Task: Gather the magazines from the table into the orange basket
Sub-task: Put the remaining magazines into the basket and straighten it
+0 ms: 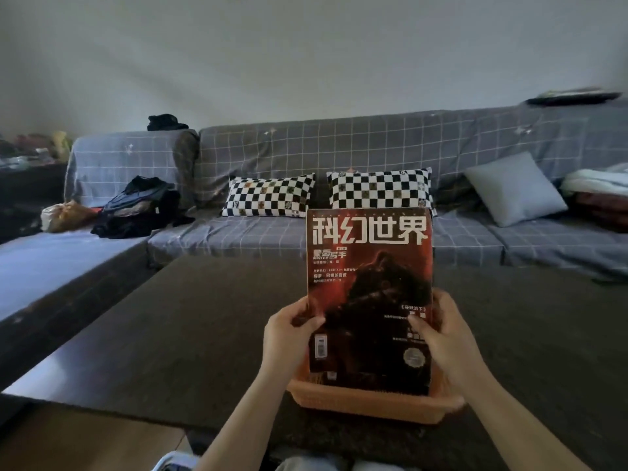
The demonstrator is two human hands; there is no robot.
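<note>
A red and black magazine with large white characters on its cover stands upright, its lower edge inside the orange basket. My left hand grips its left edge with the thumb on the cover. My right hand grips the right edge the same way. The basket sits on the dark table near its front edge, mostly hidden behind the magazine. I cannot tell whether more magazines stand behind the front one.
A grey checked sofa runs along the wall behind the table. It carries two black-and-white checkered pillows, a grey pillow, dark clothes at left and folded blankets at right.
</note>
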